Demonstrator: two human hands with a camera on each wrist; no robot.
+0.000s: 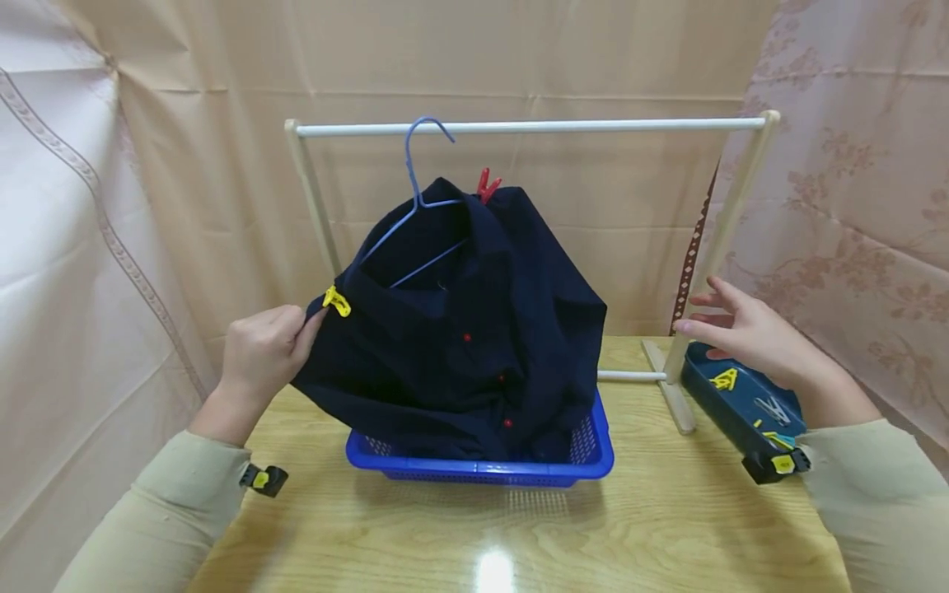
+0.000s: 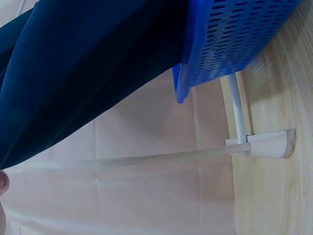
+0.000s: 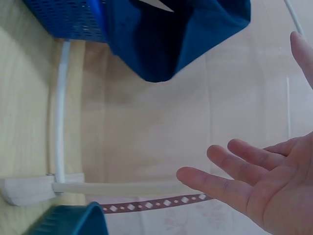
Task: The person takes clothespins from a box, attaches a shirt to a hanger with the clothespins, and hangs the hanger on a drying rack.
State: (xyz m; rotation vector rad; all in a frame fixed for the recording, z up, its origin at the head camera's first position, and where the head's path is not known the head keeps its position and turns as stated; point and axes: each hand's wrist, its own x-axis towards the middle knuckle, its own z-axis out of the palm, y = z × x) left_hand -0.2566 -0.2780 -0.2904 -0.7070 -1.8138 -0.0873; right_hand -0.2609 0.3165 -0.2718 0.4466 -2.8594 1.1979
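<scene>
A dark navy shirt (image 1: 460, 346) with red buttons hangs partly over a blue plastic basket (image 1: 482, 469). Inside its collar sits a blue wire hanger (image 1: 412, 165), its hook standing free just in front of the rack's bar. My left hand (image 1: 263, 350) pinches the shirt's left shoulder beside a yellow clothespin (image 1: 337, 301) fastened there. A red clothespin (image 1: 487, 186) is clipped near the other shoulder. My right hand (image 1: 749, 333) is in the air by the rack's right post, fingers spread and holding nothing, as the right wrist view also shows.
A white-barred drying rack (image 1: 534, 127) with wooden posts stands behind the basket. At the right, a dark teal tray (image 1: 730, 420) holds several clothespins, yellow and pale ones among them. Curtains hang at the back and both sides of the wooden table (image 1: 415, 535).
</scene>
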